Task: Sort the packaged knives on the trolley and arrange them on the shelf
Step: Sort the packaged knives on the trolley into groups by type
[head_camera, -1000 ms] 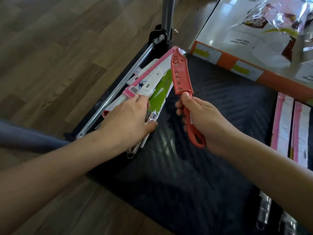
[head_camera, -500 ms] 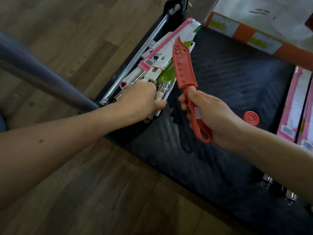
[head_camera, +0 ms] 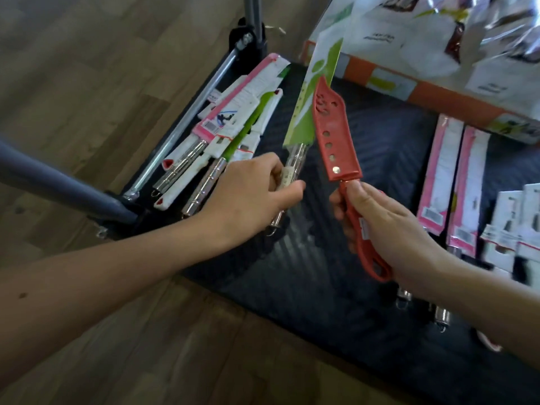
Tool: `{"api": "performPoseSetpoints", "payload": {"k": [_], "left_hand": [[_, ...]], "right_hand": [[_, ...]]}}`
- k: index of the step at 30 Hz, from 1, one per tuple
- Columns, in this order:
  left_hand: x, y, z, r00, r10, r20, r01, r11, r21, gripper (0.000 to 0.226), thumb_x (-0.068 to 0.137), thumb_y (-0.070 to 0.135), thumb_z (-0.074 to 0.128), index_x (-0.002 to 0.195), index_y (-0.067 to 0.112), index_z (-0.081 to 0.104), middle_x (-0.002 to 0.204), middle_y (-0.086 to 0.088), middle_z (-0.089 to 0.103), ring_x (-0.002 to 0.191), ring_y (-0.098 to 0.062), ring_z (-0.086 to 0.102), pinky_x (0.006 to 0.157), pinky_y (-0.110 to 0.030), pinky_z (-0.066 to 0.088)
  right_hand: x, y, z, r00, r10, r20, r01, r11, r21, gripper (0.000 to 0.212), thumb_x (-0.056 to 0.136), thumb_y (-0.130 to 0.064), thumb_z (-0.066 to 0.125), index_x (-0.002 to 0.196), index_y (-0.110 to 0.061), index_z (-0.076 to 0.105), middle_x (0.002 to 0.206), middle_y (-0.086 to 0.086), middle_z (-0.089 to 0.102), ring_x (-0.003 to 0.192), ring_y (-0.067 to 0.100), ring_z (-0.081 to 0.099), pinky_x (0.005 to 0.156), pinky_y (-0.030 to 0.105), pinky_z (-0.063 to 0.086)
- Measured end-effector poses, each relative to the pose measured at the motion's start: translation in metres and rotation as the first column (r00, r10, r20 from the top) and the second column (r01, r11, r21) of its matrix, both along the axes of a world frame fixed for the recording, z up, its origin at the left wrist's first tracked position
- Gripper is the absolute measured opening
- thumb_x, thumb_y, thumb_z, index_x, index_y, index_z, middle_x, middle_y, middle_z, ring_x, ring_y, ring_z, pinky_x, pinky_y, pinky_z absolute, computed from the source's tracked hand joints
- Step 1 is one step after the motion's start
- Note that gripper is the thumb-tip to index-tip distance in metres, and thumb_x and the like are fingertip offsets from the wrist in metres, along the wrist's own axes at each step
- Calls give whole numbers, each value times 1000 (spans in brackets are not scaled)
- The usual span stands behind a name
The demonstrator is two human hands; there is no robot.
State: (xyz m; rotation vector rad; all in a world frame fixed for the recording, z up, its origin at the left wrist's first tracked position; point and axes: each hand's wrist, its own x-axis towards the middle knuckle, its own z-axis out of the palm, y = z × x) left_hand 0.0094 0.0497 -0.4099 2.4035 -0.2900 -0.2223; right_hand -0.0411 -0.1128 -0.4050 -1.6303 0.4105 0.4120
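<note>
While the left hand (head_camera: pixel 257 188) curls thumb and fingers round the steel handle of a knife in a green cardboard sleeve (head_camera: pixel 309 106), holding it tip-up over the black ribbed trolley deck (head_camera: pixel 306 258), the right hand (head_camera: pixel 380 223) clenches the looped handle of a red plastic knife in a perforated red sheath (head_camera: pixel 333 135), and the two blades stand nearly side by side. Both forearms reach forward and down from the near edge, wrists roughly level. Sorting looks partly done: a loose heap of mixed packaged knives (head_camera: pixel 222 133) lies by the chrome side rail (head_camera: pixel 187 121), and pink-edged packs (head_camera: pixel 455 176) lie in neat rows to the right. As far as shows, nothing is shelved yet.
</note>
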Motion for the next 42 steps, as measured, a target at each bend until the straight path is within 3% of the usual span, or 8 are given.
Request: {"api": "performPoseSetpoints", "payload": {"k": [3, 10, 19, 25, 28, 33, 38, 42], "left_hand": [[0, -19, 1, 1000, -19, 1, 19, 1000, 2, 34, 82, 39, 59, 60, 22, 39, 53, 7, 45, 51, -4, 42, 52, -11, 34], [-10, -60, -16, 990, -68, -121, 71, 997, 19, 32, 82, 40, 60, 64, 18, 45, 57, 6, 50, 52, -8, 48, 52, -27, 37], [-30, -91, -21, 959, -198, -203, 244, 939, 240, 33, 84, 46, 55, 69, 23, 37, 68, 2, 53, 72, -25, 55, 62, -35, 43], [-30, -107, -22, 940, -252, -230, 304, 925, 229, 34, 87, 49, 51, 81, 17, 39, 68, 1, 54, 55, -17, 49, 59, -35, 47], [-29, -108, -23, 933, -259, -252, 324, 907, 268, 35, 87, 51, 49, 85, 18, 37, 67, 1, 54, 62, -24, 54, 64, -37, 50], [-27, -111, -16, 934, -318, -165, 358, 856, 373, 41, 85, 59, 41, 98, 20, 33, 78, -1, 57, 79, -30, 60, 72, -40, 48], [-29, -133, -9, 918, -393, -42, 381, 851, 362, 39, 83, 62, 36, 96, 25, 34, 74, 4, 57, 72, -23, 58, 71, -38, 46], [-39, -157, -4, 871, -491, -15, 468, 819, 331, 40, 83, 62, 34, 97, 25, 36, 70, 6, 55, 67, -17, 56, 70, -38, 48]], "right_hand": [[-9, -25, 1, 995, -88, 37, 89, 996, -21, 33, 95, -37, 37, 74, -24, 59, 56, -14, 52, 51, 2, 43, 46, 12, 36], [-33, -78, -5, 970, -238, 43, 239, 970, -47, 36, 96, -37, 37, 73, -27, 62, 69, -6, 49, 63, 9, 43, 62, 25, 34], [-60, -109, -16, 964, -267, -7, 266, 961, -74, 31, 96, -35, 37, 78, -24, 61, 73, -4, 49, 66, 10, 44, 67, 27, 37], [-60, -111, -20, 968, -248, -37, 247, 969, -28, 30, 96, -35, 37, 79, -21, 58, 70, -3, 47, 63, 12, 41, 62, 27, 35], [-62, -113, -22, 972, -232, -40, 231, 973, -29, 31, 96, -36, 37, 79, -22, 59, 69, -4, 48, 62, 11, 42, 64, 28, 36], [-67, -121, -25, 961, -266, -75, 266, 964, -9, 30, 95, -36, 39, 80, -23, 60, 64, -10, 50, 57, 5, 44, 60, 22, 34], [-81, -136, -24, 956, -287, -60, 286, 958, -24, 31, 95, -34, 40, 74, -25, 62, 64, -9, 50, 52, 0, 45, 53, 14, 36], [-95, -158, -25, 929, -365, -69, 360, 930, -76, 30, 96, -31, 39, 78, -21, 62, 64, -6, 48, 56, 6, 42, 59, 23, 32]]}}
